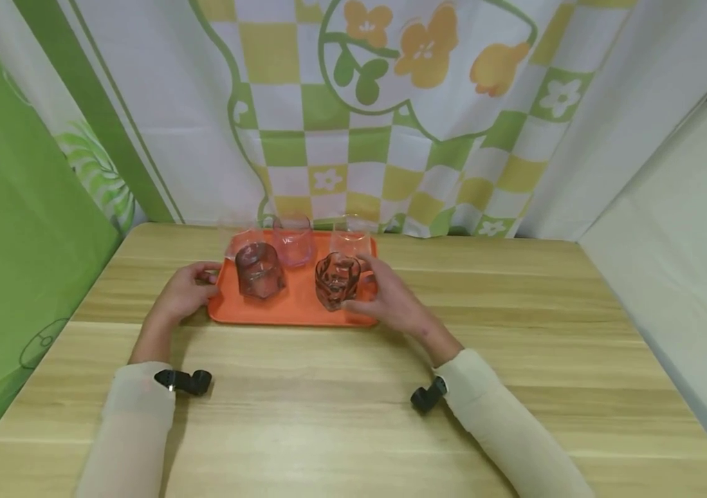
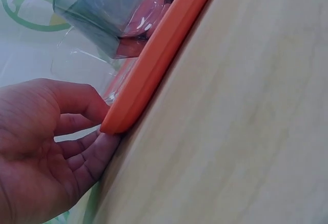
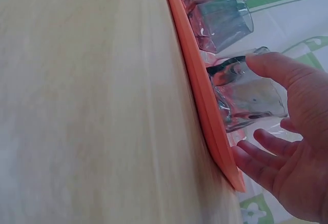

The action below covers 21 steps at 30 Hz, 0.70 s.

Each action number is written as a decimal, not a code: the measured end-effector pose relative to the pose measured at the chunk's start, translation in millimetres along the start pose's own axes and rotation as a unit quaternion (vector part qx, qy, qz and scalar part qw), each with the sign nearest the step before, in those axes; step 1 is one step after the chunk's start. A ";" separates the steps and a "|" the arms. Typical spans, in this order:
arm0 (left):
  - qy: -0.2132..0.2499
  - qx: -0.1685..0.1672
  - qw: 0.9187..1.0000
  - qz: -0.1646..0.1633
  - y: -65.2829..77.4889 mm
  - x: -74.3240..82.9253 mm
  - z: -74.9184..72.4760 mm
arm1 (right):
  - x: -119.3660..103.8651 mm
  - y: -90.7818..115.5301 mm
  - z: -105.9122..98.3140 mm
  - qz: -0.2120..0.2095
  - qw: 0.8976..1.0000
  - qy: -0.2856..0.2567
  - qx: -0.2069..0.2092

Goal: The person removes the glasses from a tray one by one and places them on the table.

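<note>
An orange tray (image 1: 297, 315) lies on the wooden table and carries several drinking glasses. My left hand (image 1: 187, 294) pinches the tray's left end, its fingertips over and under the rim in the left wrist view. At the tray's right end, my right hand (image 1: 391, 297) is spread around a dark faceted glass (image 1: 337, 280). Its thumb (image 3: 271, 65) overlaps that glass near the top, while the lower fingers (image 3: 256, 157) are loosely spread by the tray's edge. Another dark glass (image 1: 260, 273) stands front left on the tray.
Along the tray's back stand a pinkish glass (image 1: 293, 242), a clear glass (image 1: 351, 235) and a very faint clear glass (image 1: 241, 238) at the left. A patterned curtain (image 1: 384, 138) hangs right behind the table (image 1: 304, 415).
</note>
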<state>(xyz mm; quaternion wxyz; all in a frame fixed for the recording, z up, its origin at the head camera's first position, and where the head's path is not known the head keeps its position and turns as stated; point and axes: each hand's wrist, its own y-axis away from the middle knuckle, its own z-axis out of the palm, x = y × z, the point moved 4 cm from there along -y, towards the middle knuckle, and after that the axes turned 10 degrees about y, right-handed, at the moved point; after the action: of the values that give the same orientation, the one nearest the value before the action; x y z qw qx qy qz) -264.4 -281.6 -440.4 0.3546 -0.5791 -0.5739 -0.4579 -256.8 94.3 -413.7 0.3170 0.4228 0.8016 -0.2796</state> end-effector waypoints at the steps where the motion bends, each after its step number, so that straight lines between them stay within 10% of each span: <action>1: 0.000 0.001 1.000 0.001 -0.4 0.0 -0.3 | -0.4 -1.1 1.0 -0.002 1.000 -0.002 0.002; 21: -0.006 0.024 1.000 0.008 0.3 -5.6 -1.6 | -0.8 -15.0 20.3 0.035 0.999 -0.001 0.033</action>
<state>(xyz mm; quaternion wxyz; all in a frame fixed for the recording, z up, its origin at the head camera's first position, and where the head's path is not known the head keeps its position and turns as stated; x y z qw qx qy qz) -263.8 -285.0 -445.1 0.3687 -0.5775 -0.5820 -0.4380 -263.8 72.1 -423.5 0.3126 0.4605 0.7766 -0.2952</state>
